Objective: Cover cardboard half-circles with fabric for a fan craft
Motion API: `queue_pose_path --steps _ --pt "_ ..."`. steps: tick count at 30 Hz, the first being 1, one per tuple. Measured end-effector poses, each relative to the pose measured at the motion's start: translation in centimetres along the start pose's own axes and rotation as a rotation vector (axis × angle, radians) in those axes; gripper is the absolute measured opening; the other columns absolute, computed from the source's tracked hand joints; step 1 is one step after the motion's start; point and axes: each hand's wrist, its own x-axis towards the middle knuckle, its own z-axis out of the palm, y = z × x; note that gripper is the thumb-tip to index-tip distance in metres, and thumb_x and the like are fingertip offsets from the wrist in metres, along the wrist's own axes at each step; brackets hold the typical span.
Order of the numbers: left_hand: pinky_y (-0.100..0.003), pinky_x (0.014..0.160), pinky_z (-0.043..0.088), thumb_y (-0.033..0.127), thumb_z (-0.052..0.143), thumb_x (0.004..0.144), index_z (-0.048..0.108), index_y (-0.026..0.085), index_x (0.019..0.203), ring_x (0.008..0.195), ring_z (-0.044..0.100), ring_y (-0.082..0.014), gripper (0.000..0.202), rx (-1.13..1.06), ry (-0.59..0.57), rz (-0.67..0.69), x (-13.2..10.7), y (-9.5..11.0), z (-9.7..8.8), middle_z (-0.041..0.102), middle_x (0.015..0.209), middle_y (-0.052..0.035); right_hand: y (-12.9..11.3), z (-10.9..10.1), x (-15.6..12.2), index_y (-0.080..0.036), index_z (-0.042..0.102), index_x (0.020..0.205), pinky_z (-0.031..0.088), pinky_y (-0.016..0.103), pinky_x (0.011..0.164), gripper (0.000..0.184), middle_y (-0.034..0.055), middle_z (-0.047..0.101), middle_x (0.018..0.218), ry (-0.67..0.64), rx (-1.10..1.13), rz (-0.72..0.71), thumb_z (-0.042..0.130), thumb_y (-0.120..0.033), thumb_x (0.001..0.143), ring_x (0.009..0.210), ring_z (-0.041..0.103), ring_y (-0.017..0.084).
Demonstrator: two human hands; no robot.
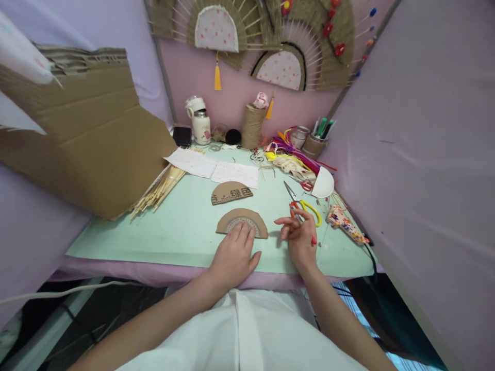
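My left hand [235, 253] lies flat, its fingertips on a clear protractor [232, 223] placed over a brown cardboard half-disc [242, 212]. Beside it, my right hand [299, 234] is raised a little over the table, loosely closed around a slim red pen [313, 240]; its fingers hide most of the pen. Just beyond that hand are scissors [311, 212] with a yellow handle, blades pointing away. A second cardboard half-disc [232, 193] with dark printed characters lies behind the first. Two white patterned paper or fabric pieces [235, 173] are behind it.
A large cardboard sheet [96, 134] leans at left above a bundle of thin sticks [162, 186]. At the back stand a white bottle [201, 126], a twine roll [252, 126] and a pen holder [315, 144]. Colourful strips [296, 154] and a floral-covered object [344, 222] lie right.
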Motion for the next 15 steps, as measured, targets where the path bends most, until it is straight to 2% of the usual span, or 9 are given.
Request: queue_pose_path --steps 2,5,10,12,15 --pt "-0.043 0.1 0.043 0.036 0.05 0.089 0.057 0.003 0.126 0.121 0.053 -0.034 0.049 0.001 -0.003 0.001 0.0 0.0 0.0 0.06 0.128 -0.0219 0.0 0.0 0.0 -0.026 0.051 0.105 0.036 0.024 0.048 0.032 -0.0003 0.07 0.076 0.001 0.01 0.012 0.036 -0.053 0.094 0.043 0.045 0.009" --pt "-0.043 0.1 0.043 0.036 0.052 0.089 0.057 0.003 0.126 0.12 0.053 -0.034 0.05 -0.003 -0.008 0.001 0.0 0.1 0.0 0.059 0.129 -0.022 0.0 0.0 0.0 -0.023 0.057 0.097 0.038 0.024 0.052 0.035 0.0006 0.068 0.073 -0.009 0.006 0.065 0.037 -0.052 0.094 0.05 0.049 0.01" --pt "-0.044 0.098 0.043 0.037 0.052 0.088 0.058 0.003 0.125 0.119 0.053 -0.0344 0.05 -0.009 -0.016 -0.009 0.1 0.1 -0.1 0.059 0.128 -0.0218 -1.2 0.5 1.0 -0.022 0.058 0.096 0.045 0.025 0.062 0.024 0.0014 0.069 0.081 -0.041 -0.143 0.124 0.068 -0.039 0.081 0.066 0.058 0.012" --pt "-0.045 0.099 0.042 0.037 0.05 0.089 0.057 0.003 0.126 0.12 0.053 -0.0342 0.05 -0.009 -0.025 -0.009 0.1 0.1 -0.1 0.059 0.129 -0.0223 -1.9 1.1 1.8 -0.022 0.057 0.094 0.045 0.025 0.06 0.024 -0.0002 0.067 0.073 -0.073 -0.133 0.097 0.07 -0.036 0.08 0.062 0.056 0.012" --pt "-0.045 0.102 0.04 0.037 0.05 0.09 0.057 0.003 0.124 0.121 0.053 -0.0339 0.049 -0.015 -0.034 -0.004 0.1 0.0 -0.1 0.058 0.129 -0.0233 -2.8 2.6 3.4 -0.022 0.058 0.089 0.039 0.024 0.05 0.023 -0.0042 0.058 0.055 -0.144 -0.108 0.082 0.067 -0.041 0.082 0.049 0.05 0.011"
